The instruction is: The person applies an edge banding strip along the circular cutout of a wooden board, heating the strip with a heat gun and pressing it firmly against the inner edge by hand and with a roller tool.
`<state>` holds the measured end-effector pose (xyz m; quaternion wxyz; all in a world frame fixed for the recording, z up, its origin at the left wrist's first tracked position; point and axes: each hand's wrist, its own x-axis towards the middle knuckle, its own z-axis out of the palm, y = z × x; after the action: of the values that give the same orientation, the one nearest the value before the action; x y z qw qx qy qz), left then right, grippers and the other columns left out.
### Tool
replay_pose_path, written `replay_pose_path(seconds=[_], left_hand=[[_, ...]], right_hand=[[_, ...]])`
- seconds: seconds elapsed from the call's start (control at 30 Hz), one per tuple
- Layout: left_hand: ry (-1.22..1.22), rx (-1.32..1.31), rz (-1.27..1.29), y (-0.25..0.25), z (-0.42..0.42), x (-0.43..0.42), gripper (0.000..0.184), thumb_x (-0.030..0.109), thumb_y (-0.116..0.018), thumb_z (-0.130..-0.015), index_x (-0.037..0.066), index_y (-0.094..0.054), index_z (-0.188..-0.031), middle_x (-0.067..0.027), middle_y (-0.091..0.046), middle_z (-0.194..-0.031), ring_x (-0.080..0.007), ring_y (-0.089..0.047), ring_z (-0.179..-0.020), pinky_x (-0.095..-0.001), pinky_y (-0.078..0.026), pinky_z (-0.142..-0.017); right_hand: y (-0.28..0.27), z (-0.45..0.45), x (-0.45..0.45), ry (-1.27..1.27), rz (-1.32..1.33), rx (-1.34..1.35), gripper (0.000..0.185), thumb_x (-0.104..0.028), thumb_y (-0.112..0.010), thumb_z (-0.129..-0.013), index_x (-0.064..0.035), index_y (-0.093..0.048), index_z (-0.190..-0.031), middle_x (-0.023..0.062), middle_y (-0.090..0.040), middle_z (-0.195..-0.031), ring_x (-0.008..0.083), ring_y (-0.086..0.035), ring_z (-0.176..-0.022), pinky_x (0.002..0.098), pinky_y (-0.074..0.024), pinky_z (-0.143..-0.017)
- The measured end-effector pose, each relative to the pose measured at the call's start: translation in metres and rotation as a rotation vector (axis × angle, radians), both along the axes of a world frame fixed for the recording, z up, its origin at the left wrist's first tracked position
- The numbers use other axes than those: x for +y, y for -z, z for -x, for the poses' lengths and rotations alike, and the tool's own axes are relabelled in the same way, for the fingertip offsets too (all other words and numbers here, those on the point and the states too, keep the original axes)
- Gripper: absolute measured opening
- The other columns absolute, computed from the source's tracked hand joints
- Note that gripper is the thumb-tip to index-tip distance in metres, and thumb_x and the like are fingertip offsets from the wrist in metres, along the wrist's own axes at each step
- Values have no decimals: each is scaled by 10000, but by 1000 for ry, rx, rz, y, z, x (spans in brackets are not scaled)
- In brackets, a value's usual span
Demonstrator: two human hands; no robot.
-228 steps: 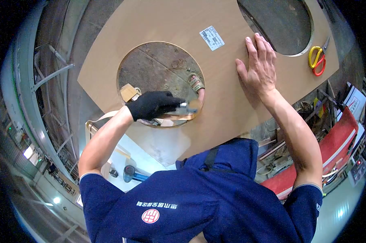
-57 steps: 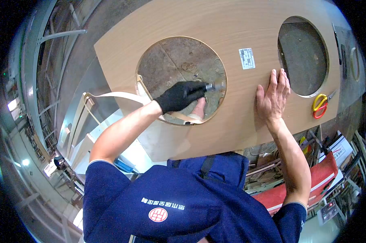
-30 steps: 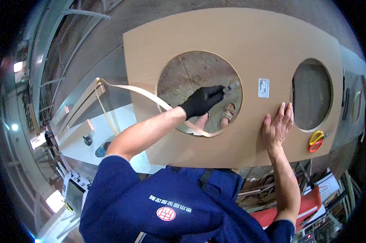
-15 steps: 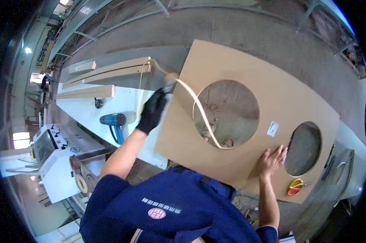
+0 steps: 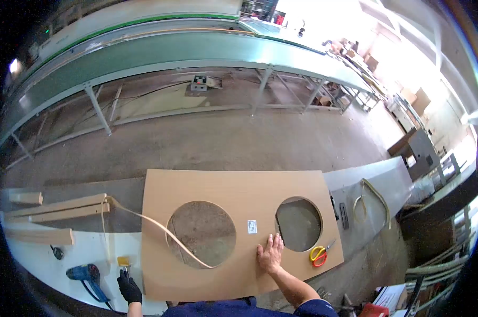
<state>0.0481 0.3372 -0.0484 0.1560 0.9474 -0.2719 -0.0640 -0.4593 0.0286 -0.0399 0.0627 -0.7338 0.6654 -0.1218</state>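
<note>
My left hand (image 5: 129, 288), in a black glove, is closed around a short tool (image 5: 123, 262) with a blocky yellow head and a metallic shaft. It is beside the left edge of a brown board (image 5: 255, 190), with a blue heat gun (image 5: 85, 273) to its left. Bare and flat, my right hand (image 5: 270, 254) rests on the board between its two round cutouts, fingers apart and the tips by the right cutout. A pale edging strip (image 5: 159, 225) curves from the left over the board into the larger cutout. Yellow-and-red scissors (image 5: 318, 256) lie on the board's right side.
Wooden bars (image 5: 70, 208) and a dark round object (image 5: 57, 253) lie on the left. Right of the board, a grey tabletop (image 5: 374, 179) carries a dark flat tool (image 5: 344, 215) and a loop of strip (image 5: 383, 201). A long green-topped conveyor table (image 5: 196, 50) stands beyond the floor.
The view has swung, bringing the far conveyor table into sight. My left hand, with the tool, has moved from the board's left edge toward me. My right hand stays on the board.
</note>
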Motion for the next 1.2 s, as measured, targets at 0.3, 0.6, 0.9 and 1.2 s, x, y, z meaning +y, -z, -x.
replay_pose_path(seconds=[0.3,0.6,0.9,1.2], left_hand=[[179,-40,192,4,-6,24,493,13,-663,-846,31,-582,-1332,-187,-646,-1067,-402,-578,-1097,-535,-452,-953],[35,-77,162,1,1,41,338,111,-672,-887,48,-621,-1214,-229,-635,-960,-439,-597,-894,-529,-475,-792],[122,-315,270,-36,9,6,516,204,-751,-884,19,-559,-1326,-210,-640,-1129,-415,-607,-1057,-508,-481,-897],[293,89,246,21,-95,-211,626,542,-595,-970,-9,-646,-1261,-256,-623,-1315,-368,-605,-1198,-422,-483,-1030]], right_hand=[[2,12,-13,-39,-142,126,790,-447,-620,-952,41,-372,-1522,318,-353,-1576,464,-309,-1484,524,-230,-1243],[9,17,-38,-46,-224,-6,820,-470,-644,-971,81,-364,-1511,409,-288,-1567,525,-261,-1488,546,-236,-1240],[-17,-82,-15,-467,-58,-237,579,-187,-707,-946,44,-494,-1433,277,-516,-1463,438,-471,-1367,508,-378,-1147],[-28,-175,65,-760,-416,-293,636,-222,-746,-903,-5,-485,-1440,222,-621,-1343,385,-565,-1270,485,-408,-1093]])
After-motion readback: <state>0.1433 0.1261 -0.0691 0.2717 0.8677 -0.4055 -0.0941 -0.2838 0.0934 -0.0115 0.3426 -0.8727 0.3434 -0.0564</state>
